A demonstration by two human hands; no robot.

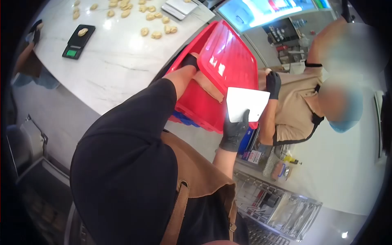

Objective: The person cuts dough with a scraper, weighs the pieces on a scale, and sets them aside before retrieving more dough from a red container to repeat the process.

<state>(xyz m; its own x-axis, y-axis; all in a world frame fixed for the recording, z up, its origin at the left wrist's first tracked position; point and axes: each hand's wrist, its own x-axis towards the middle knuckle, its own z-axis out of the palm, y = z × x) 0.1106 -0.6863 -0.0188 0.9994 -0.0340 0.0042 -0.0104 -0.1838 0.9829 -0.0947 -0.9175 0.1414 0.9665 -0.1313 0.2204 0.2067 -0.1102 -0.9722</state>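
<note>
My left hand [190,61], in a black glove, reaches into a red plastic bin [192,110] at the edge of its tilted red lid [232,57]. Its fingers are hidden there, so what they hold does not show. A tan, dough-coloured strip [209,87] lies inside the bin beside that hand. My right hand [236,132], also black-gloved, is closed on a white flat scraper [247,104] at the bin's near right side, thumb across its face.
Several dough pieces [125,13] lie on the white marble table [122,61]. A black scale [79,41] bears one piece; a pale scale [179,8] is farther back. A co-worker [296,110] stands right of the bin; another person's gloved hand [36,32] is far left. A wire rack [277,208] stands lower right.
</note>
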